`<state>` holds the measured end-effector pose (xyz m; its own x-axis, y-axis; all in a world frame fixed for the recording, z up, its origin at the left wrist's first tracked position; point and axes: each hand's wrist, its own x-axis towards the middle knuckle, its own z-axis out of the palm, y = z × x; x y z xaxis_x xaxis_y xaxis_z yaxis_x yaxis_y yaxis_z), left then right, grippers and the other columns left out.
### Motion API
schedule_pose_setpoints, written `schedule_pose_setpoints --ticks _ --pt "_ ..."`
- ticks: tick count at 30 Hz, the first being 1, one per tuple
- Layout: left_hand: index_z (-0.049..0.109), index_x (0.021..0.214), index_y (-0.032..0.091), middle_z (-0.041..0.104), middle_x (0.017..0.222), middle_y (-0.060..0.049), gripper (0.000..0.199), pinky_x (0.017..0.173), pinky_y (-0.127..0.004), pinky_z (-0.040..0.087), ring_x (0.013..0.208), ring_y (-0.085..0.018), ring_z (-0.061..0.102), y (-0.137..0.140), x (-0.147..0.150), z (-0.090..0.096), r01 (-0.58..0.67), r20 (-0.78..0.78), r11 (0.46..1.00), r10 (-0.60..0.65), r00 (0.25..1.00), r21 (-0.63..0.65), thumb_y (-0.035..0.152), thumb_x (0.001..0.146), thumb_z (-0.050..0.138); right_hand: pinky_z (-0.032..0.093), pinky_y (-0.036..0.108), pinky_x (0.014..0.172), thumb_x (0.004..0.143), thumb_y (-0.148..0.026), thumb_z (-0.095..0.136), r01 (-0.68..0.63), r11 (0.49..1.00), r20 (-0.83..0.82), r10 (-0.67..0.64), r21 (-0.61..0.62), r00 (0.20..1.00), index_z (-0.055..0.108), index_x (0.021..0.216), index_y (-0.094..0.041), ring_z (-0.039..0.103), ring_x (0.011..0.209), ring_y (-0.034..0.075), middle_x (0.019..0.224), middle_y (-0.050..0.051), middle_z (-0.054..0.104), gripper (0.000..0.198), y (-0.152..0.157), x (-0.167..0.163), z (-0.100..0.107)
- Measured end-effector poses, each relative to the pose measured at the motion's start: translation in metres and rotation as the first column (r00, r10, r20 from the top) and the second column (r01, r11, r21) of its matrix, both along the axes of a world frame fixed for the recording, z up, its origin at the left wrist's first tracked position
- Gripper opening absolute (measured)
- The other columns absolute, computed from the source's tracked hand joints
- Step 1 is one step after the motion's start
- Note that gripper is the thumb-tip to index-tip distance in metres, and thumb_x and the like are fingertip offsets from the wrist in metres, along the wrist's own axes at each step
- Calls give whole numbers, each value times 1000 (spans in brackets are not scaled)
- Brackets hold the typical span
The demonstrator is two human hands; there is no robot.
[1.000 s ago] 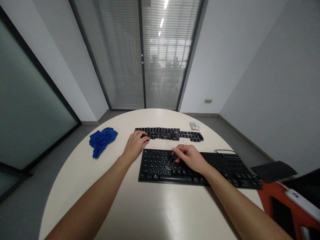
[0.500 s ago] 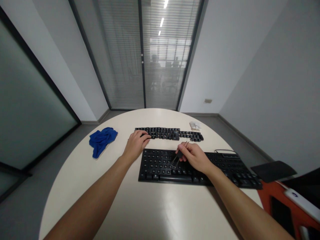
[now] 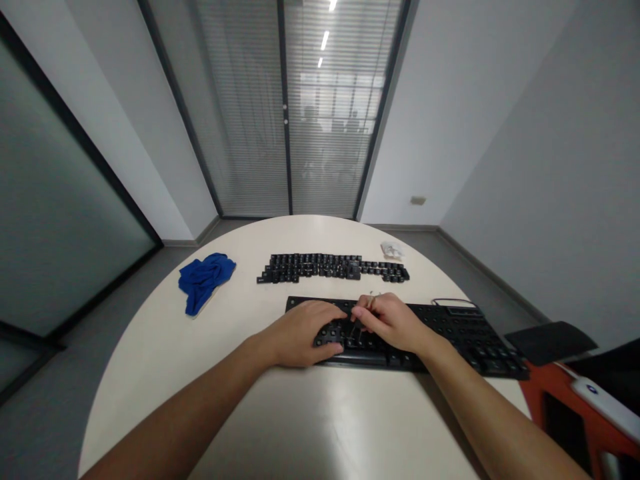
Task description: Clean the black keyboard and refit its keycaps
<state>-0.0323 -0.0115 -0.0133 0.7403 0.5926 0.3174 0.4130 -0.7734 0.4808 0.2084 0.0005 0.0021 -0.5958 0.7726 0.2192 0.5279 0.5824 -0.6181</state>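
Observation:
A black keyboard (image 3: 445,327) lies across the table, with many of its keycaps off on the left and middle part. My left hand (image 3: 303,331) rests on its left end, thumb and fingers spread, thumb along the front edge. In my right hand (image 3: 390,321) is a keycap puller (image 3: 355,329), its thin wire loops pointing down at the keys. The fingers close round the puller's dark handle. Whether a keycap sits in the loops I cannot make out. Behind the keyboard, loose black keycaps (image 3: 307,265) are laid out in rows.
A crumpled blue cloth (image 3: 206,279) lies at the left of the round white table (image 3: 250,413). A small clear bag (image 3: 392,251) is at the back right. Beyond the right edge stands an orange surface (image 3: 543,390) with a power strip (image 3: 607,407) and a dark phone-like slab (image 3: 565,427).
My left hand has come from the loose keycaps down onto the keyboard's left end, beside the puller. The right hand has stayed nearly in place, still holding the puller.

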Motion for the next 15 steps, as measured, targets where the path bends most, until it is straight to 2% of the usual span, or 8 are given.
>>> schedule_pose_setpoints --ticks 2,8,12,15 --pt "54 132 22 61 130 -10 52 107 -42 44 120 -26 56 -4 2 0 7 -45 1000 -7 999 3 38 85 69 41 27 59 100 -45 45 -48 998 47 46 37 998 65 72 -21 59 58 15 69 4 69 42 -2 -2 2" --pt "59 125 24 58 131 -10 44 109 -44 42 122 -28 54 -5 2 -1 -5 -76 1000 5 997 1 36 84 70 42 27 63 101 -42 44 -162 982 117 150 93 982 71 84 -22 62 63 17 71 4 70 37 -7 -8 5" --pt "61 124 23 60 126 -10 39 105 -43 45 118 -27 55 -8 7 -2 -53 -66 999 53 996 0 33 87 67 43 27 60 99 -42 48 -108 991 73 102 79 992 70 75 -21 62 60 16 69 5 71 39 -4 -5 3" --pt "64 119 23 62 120 -9 33 103 -43 46 113 -27 57 -11 12 -3 -83 -46 996 84 995 16 30 87 67 44 26 57 99 -45 49 -45 999 6 45 1 999 70 73 -20 62 56 15 68 4 72 42 1 0 -2"
